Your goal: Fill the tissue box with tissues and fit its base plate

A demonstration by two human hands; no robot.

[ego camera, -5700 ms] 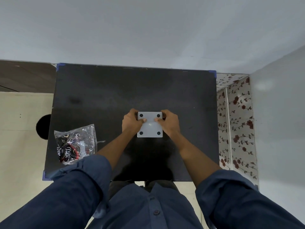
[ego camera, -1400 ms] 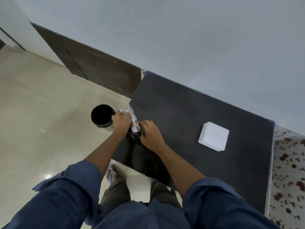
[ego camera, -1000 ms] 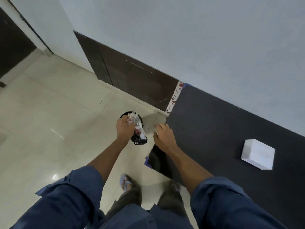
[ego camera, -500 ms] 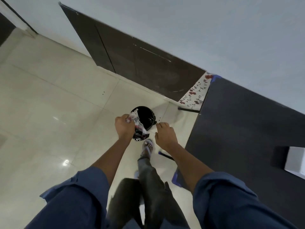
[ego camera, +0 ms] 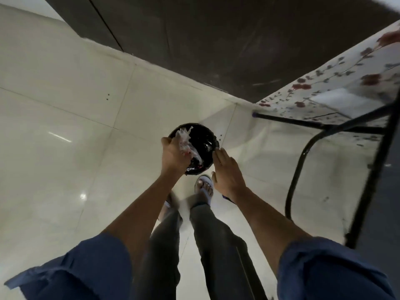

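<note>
My left hand (ego camera: 174,156) grips a crumpled clear plastic wrapper (ego camera: 187,146) with red and black print, held right over the mouth of a round black bin (ego camera: 204,138) on the floor. My right hand (ego camera: 227,173) hovers beside the bin's right rim, palm down, fingers apart and holding nothing. The white tissue box is out of view.
The black table's metal leg frame (ego camera: 303,156) stands to the right, with a flowered covering (ego camera: 329,92) behind it. A dark wooden panel (ego camera: 216,40) runs along the wall ahead. My feet in sandals (ego camera: 203,187) stand on pale floor tiles just short of the bin.
I have turned from the table and stepped up to the bin. The wrapper in my left hand has moved over its opening. The tissue box has left the view.
</note>
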